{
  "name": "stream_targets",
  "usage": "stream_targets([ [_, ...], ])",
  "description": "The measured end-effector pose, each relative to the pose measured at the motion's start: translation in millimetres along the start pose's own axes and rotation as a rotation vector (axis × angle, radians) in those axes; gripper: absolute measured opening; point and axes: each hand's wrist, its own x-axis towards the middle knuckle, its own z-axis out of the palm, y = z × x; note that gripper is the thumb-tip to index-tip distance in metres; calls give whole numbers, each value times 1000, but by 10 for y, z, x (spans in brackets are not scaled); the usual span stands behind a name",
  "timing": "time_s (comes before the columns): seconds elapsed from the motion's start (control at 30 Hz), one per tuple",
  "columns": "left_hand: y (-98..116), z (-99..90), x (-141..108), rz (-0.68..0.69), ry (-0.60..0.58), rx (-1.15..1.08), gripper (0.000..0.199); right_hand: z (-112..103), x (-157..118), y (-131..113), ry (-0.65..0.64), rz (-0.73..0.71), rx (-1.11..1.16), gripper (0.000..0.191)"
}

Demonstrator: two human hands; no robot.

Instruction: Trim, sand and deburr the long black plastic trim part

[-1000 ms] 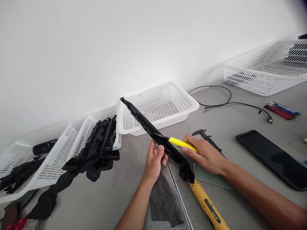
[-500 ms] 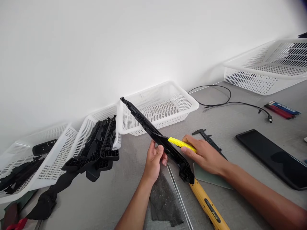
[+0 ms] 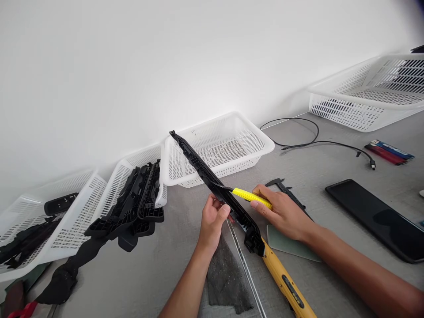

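Observation:
A long, narrow black plastic trim piece [image 3: 198,165] slants across the middle, ribbed and hollow along the side I see. My left hand [image 3: 213,218] grips it from below near its lower half, thumb up against the edge. In my right hand [image 3: 280,212] is a yellow-handled knife [image 3: 251,198], its thin blade reaching left over the trim piece's edge. Whether the blade tip touches the plastic I cannot tell. Under the trim's lower end lies a yellow tool [image 3: 286,285] with a dark panel. A shiny metal strip [image 3: 245,265] runs below my left hand across a dark, speckled cloth-like sheet [image 3: 227,278].
Behind the trim stands a white basket [image 3: 261,154]. To the left, two baskets [image 3: 74,221] hold black plastic parts [image 3: 135,198]. On the right lie a caliper [image 3: 286,192], a greenish plate [image 3: 291,245], a phone-like black slab [image 3: 374,216], a cable [image 3: 331,142] and another basket [image 3: 357,112].
The trim piece has turned slightly in my left hand; its far end moved a little right and up, its near end a little left. My left thumb shifted right. The knife barely moved.

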Motion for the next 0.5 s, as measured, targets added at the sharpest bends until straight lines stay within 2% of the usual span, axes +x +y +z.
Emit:
stream_targets([
  [0.13,2,-14,-4,1,-1,35,43,-30,2,-2,62,8,5,39],
  [0.27,9,-19,-10,17,99,15,41,-110,2,1,121,11,24,41],
  [0.5,53,21,-22,-67,218,-29,59,-220,-4,48,12,-40,15,40],
])
